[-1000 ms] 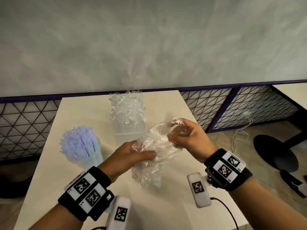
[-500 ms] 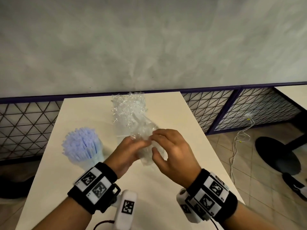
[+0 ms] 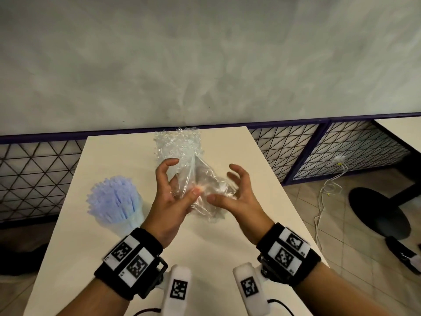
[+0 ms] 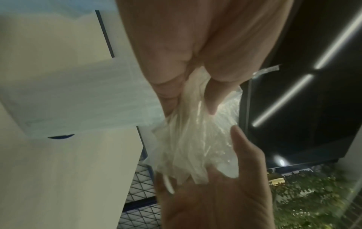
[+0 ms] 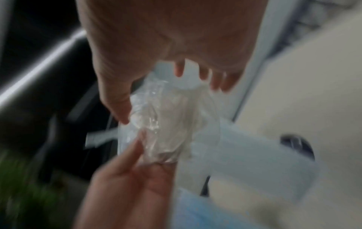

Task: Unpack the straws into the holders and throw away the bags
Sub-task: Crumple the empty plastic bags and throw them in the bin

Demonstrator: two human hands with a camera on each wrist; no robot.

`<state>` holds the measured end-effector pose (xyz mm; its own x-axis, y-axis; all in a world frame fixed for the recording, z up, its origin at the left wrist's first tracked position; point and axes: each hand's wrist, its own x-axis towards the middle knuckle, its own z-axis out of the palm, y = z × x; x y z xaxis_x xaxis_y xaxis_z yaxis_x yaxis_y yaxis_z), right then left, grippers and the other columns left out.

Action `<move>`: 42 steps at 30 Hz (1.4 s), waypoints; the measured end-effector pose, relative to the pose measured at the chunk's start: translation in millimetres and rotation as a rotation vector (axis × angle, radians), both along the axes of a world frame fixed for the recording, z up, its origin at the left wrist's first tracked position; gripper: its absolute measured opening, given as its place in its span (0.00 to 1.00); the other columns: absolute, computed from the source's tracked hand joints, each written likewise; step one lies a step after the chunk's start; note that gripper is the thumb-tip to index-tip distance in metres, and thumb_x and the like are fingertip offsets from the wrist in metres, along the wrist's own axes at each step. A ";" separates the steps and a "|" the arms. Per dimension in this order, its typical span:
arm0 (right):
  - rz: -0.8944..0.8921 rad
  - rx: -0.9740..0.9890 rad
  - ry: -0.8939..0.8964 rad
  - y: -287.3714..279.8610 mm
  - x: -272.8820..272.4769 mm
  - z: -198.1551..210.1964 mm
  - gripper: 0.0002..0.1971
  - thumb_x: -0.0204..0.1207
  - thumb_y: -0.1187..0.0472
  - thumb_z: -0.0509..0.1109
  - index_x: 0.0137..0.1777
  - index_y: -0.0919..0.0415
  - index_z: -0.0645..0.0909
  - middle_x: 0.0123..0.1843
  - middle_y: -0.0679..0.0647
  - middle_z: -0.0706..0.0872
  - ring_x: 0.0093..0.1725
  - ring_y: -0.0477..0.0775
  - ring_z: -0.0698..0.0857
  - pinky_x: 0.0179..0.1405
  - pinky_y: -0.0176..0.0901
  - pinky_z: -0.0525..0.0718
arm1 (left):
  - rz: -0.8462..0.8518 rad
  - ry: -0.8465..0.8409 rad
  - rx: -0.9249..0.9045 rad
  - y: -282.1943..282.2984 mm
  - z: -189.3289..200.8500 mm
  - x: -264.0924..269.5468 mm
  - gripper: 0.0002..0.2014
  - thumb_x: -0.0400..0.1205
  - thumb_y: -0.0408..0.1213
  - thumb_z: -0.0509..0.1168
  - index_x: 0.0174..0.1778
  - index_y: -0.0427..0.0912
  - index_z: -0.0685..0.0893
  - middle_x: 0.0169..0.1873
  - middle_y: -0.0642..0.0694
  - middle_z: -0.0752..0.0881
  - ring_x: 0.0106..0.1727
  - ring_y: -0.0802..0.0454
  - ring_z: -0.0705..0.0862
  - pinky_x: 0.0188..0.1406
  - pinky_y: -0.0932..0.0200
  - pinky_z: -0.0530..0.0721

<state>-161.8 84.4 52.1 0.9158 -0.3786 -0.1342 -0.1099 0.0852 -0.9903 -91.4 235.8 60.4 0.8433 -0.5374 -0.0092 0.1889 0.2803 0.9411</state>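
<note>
Cream laminate forms the table [image 3: 118, 258] top, which extends away from the person to a grey plastered wall [image 3: 205, 60] trimmed with a purple rail. A purple-framed wire lattice panel [image 3: 341, 151] closes the space below the rail on both sides of the table. On the tiled floor to the right stand a black round pedestal base [image 3: 378, 210] and a white cable [image 3: 325, 195].

A clear holder packed with transparent straws [image 3: 177, 142] stands upright at the far centre of the table. A second clear holder filled with pale blue straws [image 3: 114, 199] stands upright near the left edge, just beside the left forearm.

Left hand [image 3: 169, 197]: raised above the table, palm facing right. Thumb and curled lower fingers pinch the empty clear plastic bag [image 3: 202, 190]; the index finger arches above it, free of the film.

Right hand [image 3: 237, 192]: palm facing left, fingers spread and half curled. The thumb presses the bag from the near side and the fingertips meet its far side, as the left wrist view confirms.

The bag is crumpled between both hands, above the table centre, its lower end hanging near the surface. Contact with the table cannot be determined.

Each wrist carries a black band with printed marker tags [image 3: 129, 256].
</note>
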 end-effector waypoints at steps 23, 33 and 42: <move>0.498 -0.523 0.063 0.0 24.7 55.4 0.10 0.71 0.69 0.79 0.52 0.61 0.89 0.43 0.58 0.93 0.38 0.59 0.89 0.40 0.54 0.87 | 0.195 -0.647 0.558 25.5 5.0 19.7 0.28 0.69 0.71 0.63 0.32 0.45 0.84 0.27 0.46 0.84 0.31 0.51 0.81 0.32 0.61 0.77; 0.218 -0.057 0.032 42.2 15.9 24.2 0.25 0.70 0.42 0.78 0.63 0.54 0.84 0.58 0.53 0.91 0.57 0.56 0.91 0.61 0.59 0.88 | 0.183 -0.929 0.733 34.3 17.7 41.2 0.30 0.79 0.67 0.54 0.18 0.49 0.66 0.12 0.52 0.66 0.17 0.54 0.66 0.24 0.55 0.73; -0.045 -0.333 -0.115 43.0 18.0 1.7 0.12 0.76 0.46 0.72 0.45 0.55 0.81 0.35 0.47 0.85 0.33 0.48 0.82 0.33 0.44 0.79 | 0.060 -0.299 0.488 46.8 0.4 17.8 0.25 0.70 0.70 0.65 0.44 0.51 0.83 0.37 0.46 0.88 0.39 0.47 0.87 0.45 0.45 0.87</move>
<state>-143.8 127.4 53.8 0.8990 -0.4250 0.1061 0.0002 -0.2420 -0.9703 -73.7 282.6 60.8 0.8765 -0.4814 -0.0010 -0.1077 -0.1983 0.9742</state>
